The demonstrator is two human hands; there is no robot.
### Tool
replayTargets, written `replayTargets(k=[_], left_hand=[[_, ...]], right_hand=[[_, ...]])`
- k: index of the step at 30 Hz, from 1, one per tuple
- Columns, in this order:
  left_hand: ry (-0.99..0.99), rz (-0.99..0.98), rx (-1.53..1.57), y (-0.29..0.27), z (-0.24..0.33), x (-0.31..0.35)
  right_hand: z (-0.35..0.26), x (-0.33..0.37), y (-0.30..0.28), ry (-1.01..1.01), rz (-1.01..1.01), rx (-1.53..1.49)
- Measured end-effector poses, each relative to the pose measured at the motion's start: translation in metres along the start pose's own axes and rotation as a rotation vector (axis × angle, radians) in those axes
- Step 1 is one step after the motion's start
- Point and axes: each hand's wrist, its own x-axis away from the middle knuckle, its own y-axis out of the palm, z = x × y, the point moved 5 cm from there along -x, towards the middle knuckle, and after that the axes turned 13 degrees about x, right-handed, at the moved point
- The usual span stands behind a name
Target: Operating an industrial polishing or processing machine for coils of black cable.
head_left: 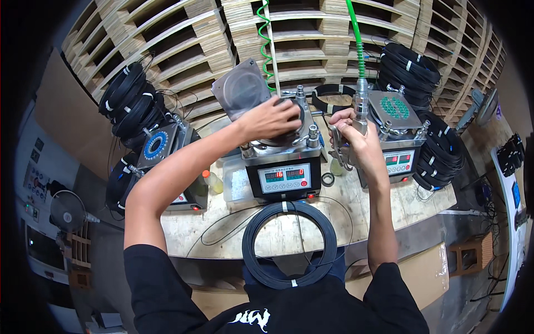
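In the middle of the table stands a black bench machine with a metal top and a lit digital panel. My left hand reaches over its round dark disc, fingers bent and apart; the hand covers most of the disc, and any small thing under the fingertips is hidden. Beside that hand a square grey plate is tilted up at the machine's back left. My right hand is wrapped round a metal air blow gun, held upright right of the machine, with a green air hose rising from it.
Similar machines stand left and right. Black cable coils are piled beside them. Another cable coil overhangs the table's front edge before me. A clear tray, an orange-capped bottle and a black ring lie near the middle machine.
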Motion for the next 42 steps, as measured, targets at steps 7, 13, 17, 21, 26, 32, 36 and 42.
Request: replayTargets(k=[7, 13, 17, 21, 26, 32, 36, 42], left_hand=[[-0.502, 0.145, 0.482, -0.021, -0.025, 0.027], [-0.998, 0.532, 0.699, -0.002, -0.029, 0.073], [-1.013, 0.696, 0.679, -0.001, -0.031, 0.070], [-1.010, 0.797, 0.685, 0.002, -0.032, 0.075], [-1.064, 0.794, 0.690, 0.002, -0.029, 0.073], [-1.104, 0.777, 0.716, 0.004, -0.029, 0.079], [-1.064, 0.846, 0.726, 0.000, -0.029, 0.075], [-1.089, 0.913, 0.754, 0.004, -0.027, 0.083]], right_hand=[[-0.001, -0.009, 0.009, -0.042, 0.032, 0.001], [0.010, -0.033, 0.060, -0.125, 0.046, -0.126], [0.016, -0.057, 0.072, -0.187, 0.093, -0.071], [0.016, -0.087, 0.075, -0.247, 0.220, 0.060], [0.025, -0.105, 0.080, -0.217, 0.229, 0.079], [0.031, -0.094, 0.084, -0.128, -0.077, 0.061], [0.029, -0.110, 0.058, -0.181, 0.153, 0.237], [0.016, -0.093, 0.088, -0.115, -0.092, -0.110]])
